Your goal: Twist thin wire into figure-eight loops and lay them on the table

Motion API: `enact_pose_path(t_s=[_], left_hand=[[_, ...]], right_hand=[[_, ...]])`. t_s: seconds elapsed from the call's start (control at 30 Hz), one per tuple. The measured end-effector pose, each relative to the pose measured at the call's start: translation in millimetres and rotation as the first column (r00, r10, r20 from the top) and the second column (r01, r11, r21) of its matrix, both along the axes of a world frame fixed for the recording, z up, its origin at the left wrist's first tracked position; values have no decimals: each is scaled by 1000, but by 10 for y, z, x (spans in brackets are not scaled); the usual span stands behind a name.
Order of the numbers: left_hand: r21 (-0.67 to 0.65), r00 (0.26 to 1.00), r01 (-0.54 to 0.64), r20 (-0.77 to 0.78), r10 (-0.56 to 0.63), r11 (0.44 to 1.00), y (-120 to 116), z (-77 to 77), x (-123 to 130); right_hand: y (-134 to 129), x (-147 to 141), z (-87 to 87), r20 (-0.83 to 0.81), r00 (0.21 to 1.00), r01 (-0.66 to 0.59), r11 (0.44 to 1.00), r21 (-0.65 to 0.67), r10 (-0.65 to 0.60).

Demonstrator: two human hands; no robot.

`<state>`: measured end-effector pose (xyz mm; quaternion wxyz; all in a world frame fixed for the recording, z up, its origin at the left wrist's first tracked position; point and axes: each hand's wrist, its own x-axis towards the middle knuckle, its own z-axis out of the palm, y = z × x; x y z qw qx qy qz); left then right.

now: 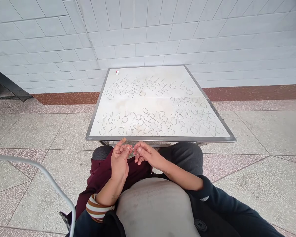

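Just in front of the table's near edge, my left hand (120, 158) pinches a thin wire loop (126, 141) between thumb and fingers. My right hand (148, 154) is closed on the same wire from the other side, thumb against fingers. The wire curves out between both hands; its exact shape is partly hidden by the fingers. Beyond them, on the white tabletop (135, 104), lie many thin wire pieces. Those at the back, such as a single loop with a straight tail (184, 87), differ from the front ones, such as a figure-eight wire (185, 126).
A metal rim (160, 138) frames the table, which stands near a white tiled wall (160, 33). A small red-and-white item (117, 72) sits at its far left corner. A grey curved tube (49, 176) crosses the lower left. My knees are under the near edge.
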<state>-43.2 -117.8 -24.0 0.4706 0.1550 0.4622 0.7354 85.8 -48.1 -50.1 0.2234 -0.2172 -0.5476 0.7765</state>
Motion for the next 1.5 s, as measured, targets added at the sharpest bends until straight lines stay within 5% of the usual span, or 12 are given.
enact_pose_path(t_s=[0.17, 0.37, 0.6, 0.9, 1.13, 1.27, 1.5], left_hand=[[-6, 996, 84, 36, -84, 996, -10, 38, -16], [-5, 956, 242, 172, -237, 970, -13, 34, -13], [19, 906, 310, 297, -301, 951, -5, 3, -10], [-39, 854, 317, 447, -267, 947, 12, 13, 32], [-124, 849, 318, 478, -225, 940, 12, -7, 19], [-158, 893, 257, 416, -172, 953, -4, -53, -72], [-114, 989, 144, 59, -138, 983, -38, -42, -67]], right_hand=[[48, 13, 134, 73, 982, 158, 972, 172, -172], [116, -6, 134, 1, 994, 112, 993, 39, -112], [131, 10, 144, 43, 997, 61, 987, 149, -68], [77, -56, 162, -121, 987, 83, 981, -178, -105], [71, -63, 161, -88, 976, 174, 954, -243, -200], [128, -51, 96, -24, 950, 300, 930, -214, -312], [131, -56, 43, 2, 936, 347, 920, -184, -353]])
